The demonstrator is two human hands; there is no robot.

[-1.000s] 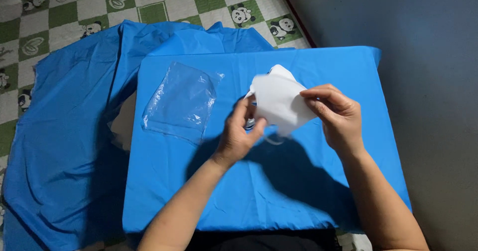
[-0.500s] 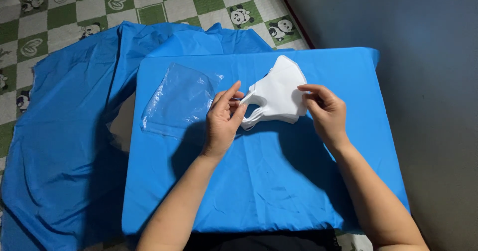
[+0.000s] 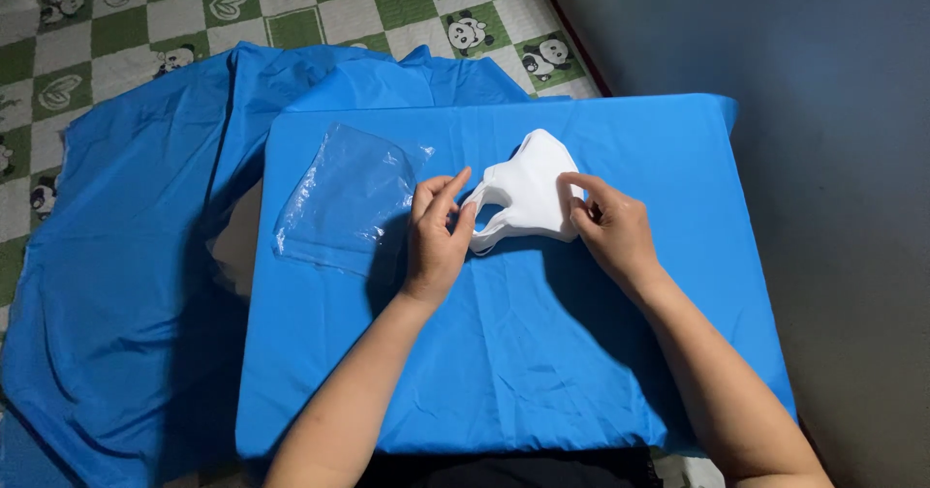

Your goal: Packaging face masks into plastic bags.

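A white face mask (image 3: 528,193) lies low over the blue-covered bench (image 3: 504,352), held between the person's 2 hands. The left hand (image 3: 438,231) pinches the mask's near-side ear loop between thumb and forefinger, the other fingers loosely curled beside it. The right hand (image 3: 605,227) grips the opposite edge of the mask, thumb and fingertips pressed together on the fabric, with the palm turned down toward the bench.

Just beyond the left hand, on its outer side, a clear plastic bag (image 3: 349,202) lies flat and crinkled on the bench. Further out from that hand, loose blue cloth (image 3: 126,285) spills onto a green-and-white checked floor mat (image 3: 145,33) printed with pandas. On the far side of the right hand stands a dark grey wall (image 3: 823,159).

The mask looks very light, soft and floppy; it appears to hold a folded, slightly cupped shape but would likely crumple under a hard squeeze. The thin loop seems stretchy and probably easy to tug out of line, so the surer holds are the 2 side edges, where the loops meet the body, taken with light fingertip pinches.
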